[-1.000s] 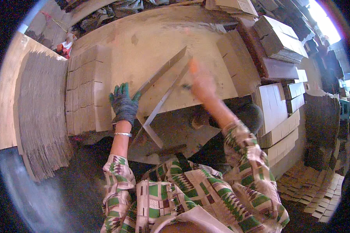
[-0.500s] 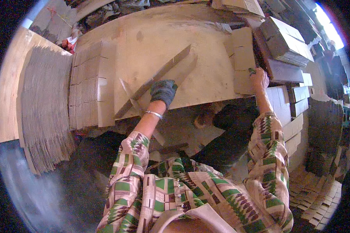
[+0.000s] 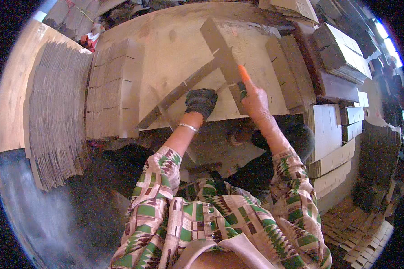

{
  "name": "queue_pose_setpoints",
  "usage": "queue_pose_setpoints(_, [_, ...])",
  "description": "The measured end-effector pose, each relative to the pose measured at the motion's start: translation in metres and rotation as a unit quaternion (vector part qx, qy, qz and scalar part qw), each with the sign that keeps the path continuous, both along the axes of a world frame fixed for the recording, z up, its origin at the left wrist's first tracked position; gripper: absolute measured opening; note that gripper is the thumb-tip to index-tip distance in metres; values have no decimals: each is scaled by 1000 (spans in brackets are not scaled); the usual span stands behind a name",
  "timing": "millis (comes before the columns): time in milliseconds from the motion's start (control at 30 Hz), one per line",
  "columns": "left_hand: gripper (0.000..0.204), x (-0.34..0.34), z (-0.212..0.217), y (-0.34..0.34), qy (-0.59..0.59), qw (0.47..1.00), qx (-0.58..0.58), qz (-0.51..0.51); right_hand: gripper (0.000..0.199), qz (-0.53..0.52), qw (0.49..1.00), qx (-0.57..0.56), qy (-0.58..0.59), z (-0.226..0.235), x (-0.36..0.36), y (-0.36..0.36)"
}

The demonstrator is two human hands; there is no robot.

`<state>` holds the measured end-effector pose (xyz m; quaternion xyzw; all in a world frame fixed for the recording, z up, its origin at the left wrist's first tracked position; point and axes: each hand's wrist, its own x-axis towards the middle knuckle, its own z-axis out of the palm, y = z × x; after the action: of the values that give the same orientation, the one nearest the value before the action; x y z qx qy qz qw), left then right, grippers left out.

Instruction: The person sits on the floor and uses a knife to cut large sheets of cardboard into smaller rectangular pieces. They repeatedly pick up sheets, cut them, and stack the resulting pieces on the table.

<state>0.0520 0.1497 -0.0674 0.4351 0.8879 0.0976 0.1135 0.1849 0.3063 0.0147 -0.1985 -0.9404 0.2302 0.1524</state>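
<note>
My left hand (image 3: 201, 102), in a dark glove, is closed at a long slotted cardboard strip (image 3: 179, 94) slanting over the board's near edge. A narrower strip (image 3: 163, 110) crosses it near its lower left end. My right hand (image 3: 256, 101), with an orange cover on one finger and dark wrapping on another, grips a second slotted cardboard strip (image 3: 215, 40). This strip leans the other way, and its middle meets the far end of the first. The left fingertips are hidden.
On the wooden board (image 3: 166, 54) stand a slotted cardboard stack (image 3: 110, 89) at left and another stack (image 3: 296, 71) at right. Further left is a tall pile of strips (image 3: 56, 112). More cardboard stacks (image 3: 341, 54) lie beyond a brown ledge (image 3: 312, 58).
My right hand has come left from the right-hand stack, bringing a slotted cardboard strip to the one at my left hand. The view has shifted slightly.
</note>
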Motion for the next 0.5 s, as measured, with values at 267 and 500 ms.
queue_pose_setpoints(267, [34, 0, 13, -1, -19, 995, 87, 36, 96, 50, 997, -2, -51, -41, -5, -8])
queue_pose_setpoints(500, [30, -63, 36, -7, -3, 982, 6, 189, 93, 49, 997, 5, -55, -41, -11, -15])
